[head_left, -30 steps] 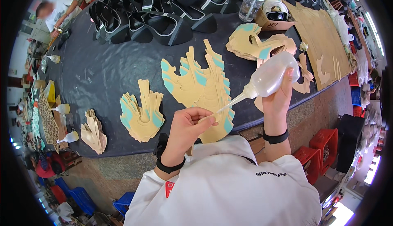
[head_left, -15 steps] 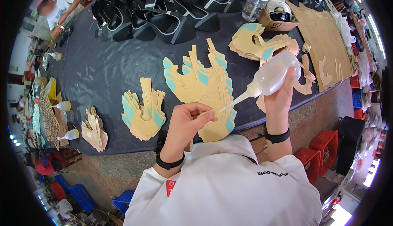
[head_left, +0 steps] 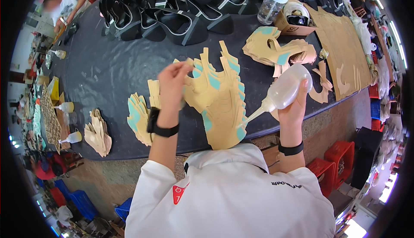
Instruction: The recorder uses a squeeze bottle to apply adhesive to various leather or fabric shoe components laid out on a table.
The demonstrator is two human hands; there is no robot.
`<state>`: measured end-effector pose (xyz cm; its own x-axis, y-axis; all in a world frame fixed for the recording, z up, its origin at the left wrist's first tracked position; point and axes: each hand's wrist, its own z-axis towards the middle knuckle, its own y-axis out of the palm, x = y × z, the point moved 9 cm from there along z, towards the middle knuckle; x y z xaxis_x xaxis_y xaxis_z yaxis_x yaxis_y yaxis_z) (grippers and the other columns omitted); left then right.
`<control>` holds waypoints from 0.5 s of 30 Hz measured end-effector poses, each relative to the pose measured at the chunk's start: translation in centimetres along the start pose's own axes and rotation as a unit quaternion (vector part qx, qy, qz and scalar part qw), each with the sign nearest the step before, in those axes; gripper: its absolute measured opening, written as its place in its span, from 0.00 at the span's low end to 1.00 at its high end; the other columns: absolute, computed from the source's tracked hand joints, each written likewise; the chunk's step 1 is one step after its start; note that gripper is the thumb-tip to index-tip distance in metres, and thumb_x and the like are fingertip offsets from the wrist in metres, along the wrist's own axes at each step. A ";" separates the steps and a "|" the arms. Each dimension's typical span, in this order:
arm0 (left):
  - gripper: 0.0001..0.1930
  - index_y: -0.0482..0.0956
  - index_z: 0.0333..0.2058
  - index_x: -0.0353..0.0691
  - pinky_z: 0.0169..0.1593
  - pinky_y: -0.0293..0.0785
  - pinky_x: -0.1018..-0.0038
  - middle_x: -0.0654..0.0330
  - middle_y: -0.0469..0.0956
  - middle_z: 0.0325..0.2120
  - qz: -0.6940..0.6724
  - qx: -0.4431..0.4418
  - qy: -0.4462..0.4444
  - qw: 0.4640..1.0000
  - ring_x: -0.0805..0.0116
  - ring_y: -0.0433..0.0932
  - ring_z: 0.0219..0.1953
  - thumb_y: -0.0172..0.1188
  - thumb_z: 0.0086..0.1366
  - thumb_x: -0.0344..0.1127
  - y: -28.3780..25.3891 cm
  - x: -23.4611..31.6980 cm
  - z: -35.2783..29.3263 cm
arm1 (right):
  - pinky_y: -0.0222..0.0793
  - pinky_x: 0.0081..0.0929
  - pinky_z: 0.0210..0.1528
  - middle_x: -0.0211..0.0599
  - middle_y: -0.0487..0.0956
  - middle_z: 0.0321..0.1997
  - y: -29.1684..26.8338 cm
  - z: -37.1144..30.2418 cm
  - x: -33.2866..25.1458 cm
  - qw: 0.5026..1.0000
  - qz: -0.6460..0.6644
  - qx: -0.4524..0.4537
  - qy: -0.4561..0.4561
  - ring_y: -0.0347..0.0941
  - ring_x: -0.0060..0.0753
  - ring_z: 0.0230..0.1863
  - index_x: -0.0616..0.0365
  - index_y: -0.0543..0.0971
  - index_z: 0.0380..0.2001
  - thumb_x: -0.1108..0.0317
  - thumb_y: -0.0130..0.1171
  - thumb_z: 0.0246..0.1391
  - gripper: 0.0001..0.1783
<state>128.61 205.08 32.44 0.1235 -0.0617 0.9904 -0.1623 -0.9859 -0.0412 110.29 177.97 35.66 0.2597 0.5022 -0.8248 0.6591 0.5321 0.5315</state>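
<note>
My right hand (head_left: 297, 102) is closed around a translucent squeeze bottle (head_left: 288, 87), tilted so its thin nozzle points down-left at the near right edge of a fanned pile of beige cut pieces (head_left: 220, 104) with teal patches. Raised over the far left of that pile, my left hand (head_left: 173, 80) has its fingertips pinched on a thin beige cut piece (head_left: 189, 61); most of this piece is hidden by the hand. A smaller pile of beige and teal pieces (head_left: 138, 119) lies left of my left wrist, which partly covers it.
Black wedge-soled shoes (head_left: 177, 22) crowd the dark table's far side. Beyond my right hand are a clear bottle with a white lid (head_left: 271, 5), a small carton (head_left: 297, 28), more beige pieces (head_left: 263, 44) and a cardboard sheet (head_left: 345, 48). A person (head_left: 71, 5) sits far left.
My left hand has moved away from me and to the left, from the pile's near part to its far left edge. The squeeze bottle in my right hand has lowered slightly towards me.
</note>
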 end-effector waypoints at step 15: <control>0.18 0.68 0.43 0.31 0.45 0.63 0.65 0.51 0.73 0.32 0.363 0.038 0.145 0.920 0.57 0.70 0.39 0.54 0.57 0.36 7.0 -10.6 1.0 | 0.67 0.36 0.47 0.38 0.68 0.45 -1.2 -0.9 0.0 0.998 0.009 0.062 0.009 0.66 0.40 0.46 0.55 0.62 0.50 0.45 0.50 0.50 0.31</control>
<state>127.15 198.70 21.52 -0.2590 -0.6746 0.6913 -0.0278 -0.7102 -0.7035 108.86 177.97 35.23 0.2596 0.5236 -0.8114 0.7372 0.4354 0.5168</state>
